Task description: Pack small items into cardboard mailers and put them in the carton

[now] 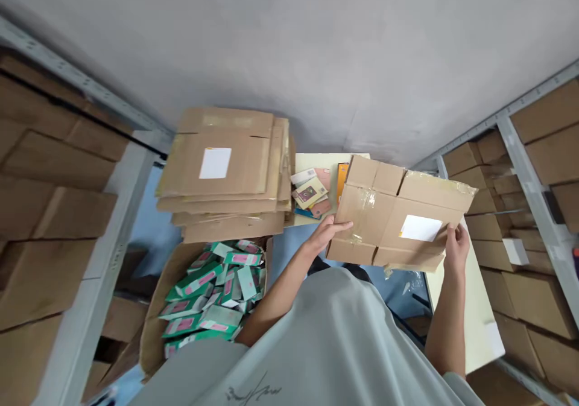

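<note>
A flattened cardboard box (384, 219) with a white label and strips of clear tape is held up in front of me, slightly tilted. My left hand (326, 235) grips its left edge, with the index finger lying across the face. On the opposite side, my right hand (456, 246) pinches the right edge near the label. To the left rises a stack of flattened cardboard boxes (244, 168), the top one also carrying a white label. Several small cards or booklets (312, 190) lie between the stack and the held box.
An open carton (151, 327) full of small green and pink boxes (221, 285) stands at lower left. A cream tabletop (479, 315) extends on the right. Shelves of cartons flank both sides, with metal uprights (538, 177) at right. A grey wall (316, 50) is ahead.
</note>
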A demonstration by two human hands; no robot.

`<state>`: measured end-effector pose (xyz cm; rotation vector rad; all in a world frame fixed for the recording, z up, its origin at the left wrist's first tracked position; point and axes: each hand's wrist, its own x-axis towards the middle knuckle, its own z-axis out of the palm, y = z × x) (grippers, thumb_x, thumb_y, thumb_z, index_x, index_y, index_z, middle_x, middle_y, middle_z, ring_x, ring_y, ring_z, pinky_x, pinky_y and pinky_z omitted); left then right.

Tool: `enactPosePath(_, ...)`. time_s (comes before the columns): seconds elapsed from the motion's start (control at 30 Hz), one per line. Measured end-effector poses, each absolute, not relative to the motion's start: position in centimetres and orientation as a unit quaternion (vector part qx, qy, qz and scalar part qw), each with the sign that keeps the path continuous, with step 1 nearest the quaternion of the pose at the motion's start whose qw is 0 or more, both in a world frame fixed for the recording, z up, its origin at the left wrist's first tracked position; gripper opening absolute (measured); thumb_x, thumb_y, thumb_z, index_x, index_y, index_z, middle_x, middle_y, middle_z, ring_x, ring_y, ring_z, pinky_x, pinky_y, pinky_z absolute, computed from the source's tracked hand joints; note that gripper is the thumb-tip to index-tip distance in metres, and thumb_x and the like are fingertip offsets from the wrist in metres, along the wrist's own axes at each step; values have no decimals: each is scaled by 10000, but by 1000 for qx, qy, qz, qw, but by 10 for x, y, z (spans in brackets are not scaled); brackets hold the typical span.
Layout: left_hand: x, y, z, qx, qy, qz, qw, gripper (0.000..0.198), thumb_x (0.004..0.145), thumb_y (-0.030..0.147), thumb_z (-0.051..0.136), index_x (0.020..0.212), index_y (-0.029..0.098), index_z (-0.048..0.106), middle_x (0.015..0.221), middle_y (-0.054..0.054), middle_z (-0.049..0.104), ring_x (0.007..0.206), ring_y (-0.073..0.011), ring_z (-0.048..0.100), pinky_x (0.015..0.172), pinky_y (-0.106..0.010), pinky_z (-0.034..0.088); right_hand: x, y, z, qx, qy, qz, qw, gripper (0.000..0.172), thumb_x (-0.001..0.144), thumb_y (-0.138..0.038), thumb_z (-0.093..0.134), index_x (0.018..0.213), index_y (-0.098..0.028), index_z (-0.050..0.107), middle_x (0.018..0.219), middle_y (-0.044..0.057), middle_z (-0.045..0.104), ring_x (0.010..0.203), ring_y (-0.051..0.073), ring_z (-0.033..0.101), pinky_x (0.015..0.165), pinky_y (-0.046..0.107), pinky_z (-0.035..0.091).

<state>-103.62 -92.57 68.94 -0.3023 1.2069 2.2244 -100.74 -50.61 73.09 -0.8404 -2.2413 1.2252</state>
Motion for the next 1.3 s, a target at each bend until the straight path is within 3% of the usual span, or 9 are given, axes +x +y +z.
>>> enactPosePath(0.13,-1030,-849,683,-85,491,793,350,579,635,481,1067,1074,178,843,1052,-137,891,1147,-407,833,1048,-495,650,-933,-443,711,-401,-727,483,278,632,751,-650,806,1171,-179,779,1189,128,835,1156,319,777,1044,477,623)
enactPosePath(0.27,-1037,-745,668,-73,543,781,299,541,631,351,1058,1087,210,804,1091,-108,877,1099,-364,825,1031,-478,651,-857,-378,695,-457,-639,515,343,532,694,-543,848,1101,-205,792,1073,72,839,1002,262,776,937,405,618)
enactPosePath(0.5,-1039,-525,650,-19,580,776,249,383,712,149,937,1048,226,769,1142,-77,825,1190,-257,787,1159,-362,590,-733,-278,684,-500,-582,485,420,524,763,-540,819,1161,-211,731,1161,96,823,1076,266,756,1038,433,587)
enactPosePath(0.63,-1034,-433,645,63,628,731,259,348,774,155,910,1083,222,765,1191,-85,808,1224,-240,767,1268,-367,522,-684,-245,666,-529,-618,437,384,387,805,-510,717,1067,-232,656,1095,88,790,1061,264,737,1059,455,583)
enactPosePath(0.77,-1040,-374,635,127,668,671,294,353,803,147,873,1114,238,734,1245,-87,794,1291,-253,737,1295,-422,510,-666,-229,633,-574,-589,431,371,392,807,-499,683,1097,-242,622,1125,119,783,1086,282,744,1095,508,597)
enactPosePath(0.93,-1046,-321,626,151,657,638,373,354,734,45,808,1024,228,719,1163,-89,793,1251,-266,736,1244,-430,559,-671,-224,605,-634,-527,425,374,469,790,-447,651,1202,-225,618,1304,195,769,1249,317,734,1198,563,562)
enactPosePath(1.07,-1043,-289,631,169,617,622,452,309,738,33,777,983,220,766,1127,-83,811,1235,-261,743,1282,-434,527,-683,-235,605,-630,-512,442,380,526,780,-427,649,1260,-217,618,1377,195,753,1327,305,723,1256,543,536)
enactPosePath(1.17,-1041,-270,637,195,598,599,496,293,769,32,756,987,225,790,1130,-81,823,1206,-260,757,1283,-432,527,-697,-251,614,-630,-517,443,373,472,794,-457,655,1206,-226,652,1347,177,771,1304,304,727,1239,530,554)
enactPosePath(1.3,-1044,-257,641,218,585,582,521,323,821,49,781,1095,218,808,1299,-108,805,1259,-266,759,1264,-410,535,-714,-277,633,-660,-522,411,351,431,875,-496,585,1178,-225,728,1315,150,803,1254,304,712,1202,524,567)
